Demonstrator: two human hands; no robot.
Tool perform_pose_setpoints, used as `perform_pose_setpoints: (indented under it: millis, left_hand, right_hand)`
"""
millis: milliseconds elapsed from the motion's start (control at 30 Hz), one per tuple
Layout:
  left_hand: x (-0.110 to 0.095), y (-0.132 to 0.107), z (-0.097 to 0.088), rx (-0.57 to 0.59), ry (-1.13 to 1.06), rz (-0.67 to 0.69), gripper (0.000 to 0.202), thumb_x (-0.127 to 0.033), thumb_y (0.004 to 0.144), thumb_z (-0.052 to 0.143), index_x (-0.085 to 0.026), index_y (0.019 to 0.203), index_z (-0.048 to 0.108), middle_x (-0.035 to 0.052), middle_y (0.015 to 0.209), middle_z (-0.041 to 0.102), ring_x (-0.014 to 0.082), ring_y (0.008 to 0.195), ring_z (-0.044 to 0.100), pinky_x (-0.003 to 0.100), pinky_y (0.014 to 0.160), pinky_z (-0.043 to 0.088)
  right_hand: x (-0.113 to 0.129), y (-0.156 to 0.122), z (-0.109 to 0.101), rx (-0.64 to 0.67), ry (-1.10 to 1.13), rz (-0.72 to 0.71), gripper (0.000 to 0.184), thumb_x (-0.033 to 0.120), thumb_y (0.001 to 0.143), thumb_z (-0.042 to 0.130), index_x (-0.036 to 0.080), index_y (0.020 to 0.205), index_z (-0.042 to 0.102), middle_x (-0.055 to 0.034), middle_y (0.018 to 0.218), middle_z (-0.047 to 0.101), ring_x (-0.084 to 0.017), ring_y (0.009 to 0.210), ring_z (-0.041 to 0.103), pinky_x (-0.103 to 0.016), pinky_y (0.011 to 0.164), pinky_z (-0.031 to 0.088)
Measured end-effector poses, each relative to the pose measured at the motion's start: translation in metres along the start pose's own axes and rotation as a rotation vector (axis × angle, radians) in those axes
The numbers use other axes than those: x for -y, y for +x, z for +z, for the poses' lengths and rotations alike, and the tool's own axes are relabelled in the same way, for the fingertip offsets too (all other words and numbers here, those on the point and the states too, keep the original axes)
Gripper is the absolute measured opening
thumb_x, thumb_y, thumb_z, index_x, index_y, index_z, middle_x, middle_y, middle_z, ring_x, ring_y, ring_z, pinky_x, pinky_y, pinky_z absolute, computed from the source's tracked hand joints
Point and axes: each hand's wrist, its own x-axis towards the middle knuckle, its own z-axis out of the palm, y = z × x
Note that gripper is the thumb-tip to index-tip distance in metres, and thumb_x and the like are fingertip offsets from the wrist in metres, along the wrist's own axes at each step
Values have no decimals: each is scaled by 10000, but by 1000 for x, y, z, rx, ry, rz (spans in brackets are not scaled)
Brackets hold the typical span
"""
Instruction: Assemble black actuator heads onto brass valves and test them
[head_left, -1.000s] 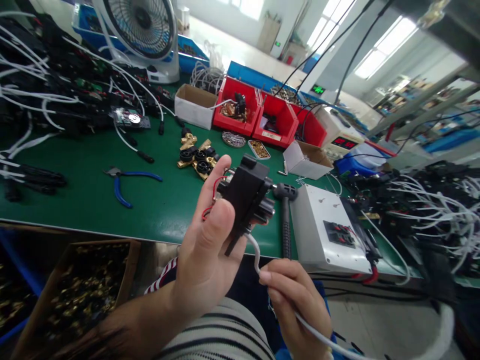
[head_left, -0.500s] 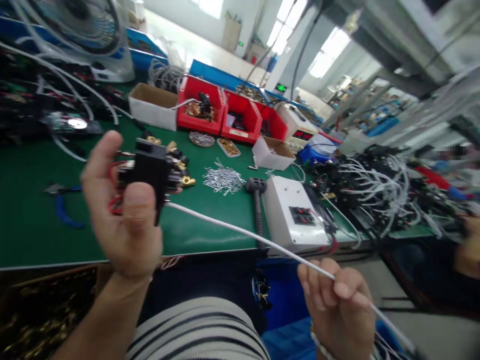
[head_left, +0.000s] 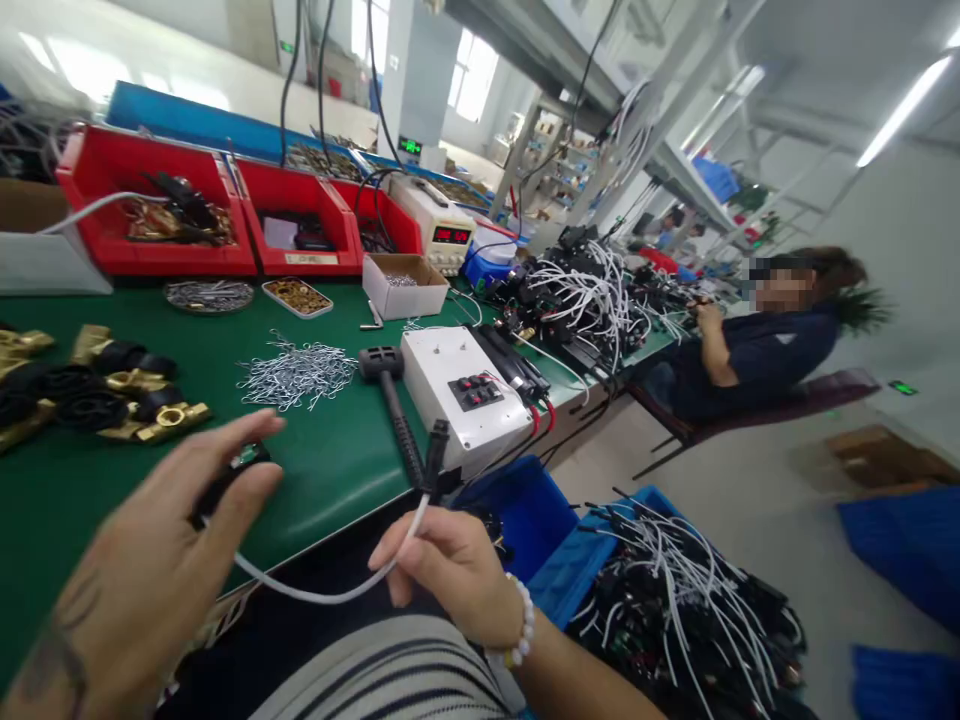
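My left hand is closed around a black device, which is mostly hidden by the fingers; a bit of green shows at its top. From it a white cable sags and rises to my right hand, which pinches it just below its black end connector. That connector points upward in front of a white switch box. A black-handled mallet lies beside the box. Left of it are a heap of silvery wire clips and several brass fittings with black parts.
Red bins line the back of the green table, beside a power supply. A pile of cabled black devices is at the right. Below stands a blue crate of similar devices. Another person sits farther right.
The view has swung right. The cable, stretched taut before, now hangs slack, with my hands closer together. My right hand now grips near the cable's end, and the black device is more covered by my left hand.
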Motion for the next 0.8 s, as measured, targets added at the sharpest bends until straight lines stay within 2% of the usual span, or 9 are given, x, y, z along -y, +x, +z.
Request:
perform_pose_setpoints:
  millis: [100, 200, 233, 267, 333, 433, 633, 733, 800]
  left_hand:
    - [-52, -22, 20, 427, -268, -41, 562, -595, 867, 551, -346, 1366, 478, 5, 1138, 683, 268, 1092, 620, 355, 876, 544]
    - [-77, -32, 35, 481, -350, -38, 469, -528, 908, 536, -250, 1281, 594, 10, 776, 677, 162, 692, 647, 215, 620, 528]
    - [-80, -33, 37, 446, -350, -36, 445, -509, 925, 517, -240, 1266, 613, -6, 691, 635, 136, 598, 601, 200, 578, 506]
    - [-82, -33, 38, 411, -344, -26, 434, -497, 936, 503, -239, 1265, 620, -18, 636, 595, 123, 545, 559, 194, 551, 488]
    - [-84, -31, 38, 331, -318, 24, 416, -470, 951, 484, -256, 1283, 613, -21, 632, 575, 123, 566, 552, 199, 581, 492]
    - [-87, -30, 39, 249, -279, 120, 386, -421, 967, 466, -284, 1303, 599, -8, 708, 615, 141, 682, 605, 235, 748, 529]
    - [-95, -29, 45, 164, -302, 230, 308, -322, 967, 509, -283, 1244, 637, -16, 850, 705, 110, 745, 656, 178, 806, 532]
    - [-96, -28, 44, 107, -279, 273, 258, -309, 952, 550, -240, 1169, 671, -8, 933, 728, 107, 798, 674, 162, 805, 528]
    - [-97, -29, 42, 92, -248, 307, 255, -297, 953, 544, -216, 1156, 675, 7, 943, 731, 119, 792, 677, 174, 763, 535]
  right_hand:
    - [4, -1, -8, 228, -159, -3, 282, 411, 928, 568, 178, 812, 677, -2, 697, 605, -118, 643, 594, -238, 666, 515]
    - [5, -9, -53, 457, -345, 210, 227, 398, 766, 748, 194, 863, 720, -2, 794, 678, -148, 718, 649, -243, 700, 530]
    - [4, -12, -75, 386, -397, 352, 287, 377, 690, 811, 201, 903, 733, 6, 781, 688, -146, 681, 650, -228, 647, 526]
    - [0, -15, -98, 138, -456, 467, 338, 362, 595, 872, 197, 857, 738, 13, 725, 684, -147, 631, 642, -216, 583, 512]
    - [-15, -16, -142, -125, -513, 499, 311, 407, 745, 776, 166, 929, 710, -4, 718, 663, -131, 618, 615, -209, 552, 491]
    - [-57, -8, -179, -290, -543, 544, 281, 385, 911, 621, 126, 1016, 647, 17, 668, 592, -101, 530, 548, -214, 515, 472]
    - [-142, 3, -158, -250, -562, 600, 208, 326, 956, 599, 119, 944, 620, 4, 799, 616, -103, 623, 589, -245, 580, 523]
    - [-147, -11, -141, -231, -574, 542, 215, 333, 934, 621, 121, 898, 634, 5, 765, 615, -114, 621, 581, -259, 597, 515]
    - [-128, -26, -132, -233, -572, 469, 204, 335, 915, 627, 133, 912, 656, -4, 741, 622, -126, 611, 566, -274, 611, 503]
